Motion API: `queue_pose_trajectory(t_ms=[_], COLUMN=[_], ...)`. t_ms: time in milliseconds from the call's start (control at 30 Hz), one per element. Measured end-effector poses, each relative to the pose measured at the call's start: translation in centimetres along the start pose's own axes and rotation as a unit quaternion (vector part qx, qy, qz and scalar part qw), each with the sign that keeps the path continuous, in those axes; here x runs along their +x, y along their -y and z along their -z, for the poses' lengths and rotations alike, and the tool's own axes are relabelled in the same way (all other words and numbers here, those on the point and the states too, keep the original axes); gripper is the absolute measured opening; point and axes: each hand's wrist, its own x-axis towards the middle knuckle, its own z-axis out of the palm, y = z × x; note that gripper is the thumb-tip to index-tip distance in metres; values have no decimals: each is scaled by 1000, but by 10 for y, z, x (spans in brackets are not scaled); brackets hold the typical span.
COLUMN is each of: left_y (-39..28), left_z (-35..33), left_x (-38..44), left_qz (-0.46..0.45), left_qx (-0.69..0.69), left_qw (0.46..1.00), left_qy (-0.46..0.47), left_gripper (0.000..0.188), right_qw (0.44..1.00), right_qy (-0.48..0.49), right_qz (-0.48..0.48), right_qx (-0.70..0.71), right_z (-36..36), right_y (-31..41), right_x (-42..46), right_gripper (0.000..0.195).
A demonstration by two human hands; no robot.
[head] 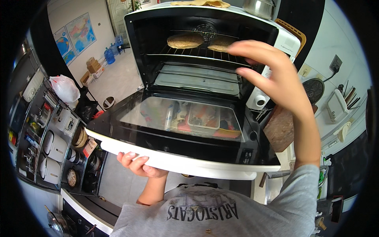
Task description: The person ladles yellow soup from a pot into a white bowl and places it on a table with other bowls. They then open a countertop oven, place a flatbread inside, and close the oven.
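Note:
A white countertop oven (262, 100) stands with its glass door (180, 118) lowered. My left hand (142, 166) is closed around the white handle (177, 161) along the door's edge. Inside, two round, browned flatbreads (185, 41) rest side by side on a wire rack (189, 53); a metal tray (197, 80) sits below. My right hand (266, 65), slightly blurred, is at the right of the oven opening with thumb and fingers apart, holding nothing. Its fingertips overlap the right flatbread (219, 44) in the picture; whether they touch it cannot be told.
On the oven's top lie a yellow cloth (201, 3) and a metal pot (259, 8). A wooden board (278, 129) stands right of the oven, below a round dark pan (314, 90). Shelves with appliances and a white plastic bag (64, 89) are at left.

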Motion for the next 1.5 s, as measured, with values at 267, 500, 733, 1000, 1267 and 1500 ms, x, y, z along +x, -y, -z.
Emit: queue_pose_trajectory(t_ms=[267, 500, 733, 1000, 1267, 1500], left_y=[-7, -13, -13, 8, 17, 24], left_z=[-59, -104, -158, -217, -240, -247], left_x=[48, 94, 149, 174, 174, 172], left_qz=[-30, -42, -79, -76, -84, -97], left_qx=[-47, -32, -28, 20, 51, 60], left_qw=[997, 998, 995, 991, 989, 990], left_qy=[-60, -36, 46, 109, 107, 85], left_gripper=[26, 37, 37, 32, 40, 46], right_qw=[920, 827, 766, 733, 709, 692], right_qy=[-232, -261, -234, -220, -215, -206], right_qz=[-258, -378, -433, -445, -474, -502], right_qx=[180, 324, 414, 465, 476, 477], right_z=[28, -20, -61, -79, -94, -96], right_y=[5, -7, 5, 19, 30, 39], right_x=[-150, -226, -250, -275, -291, -304], right_gripper=[18, 16, 18, 18, 18, 18])
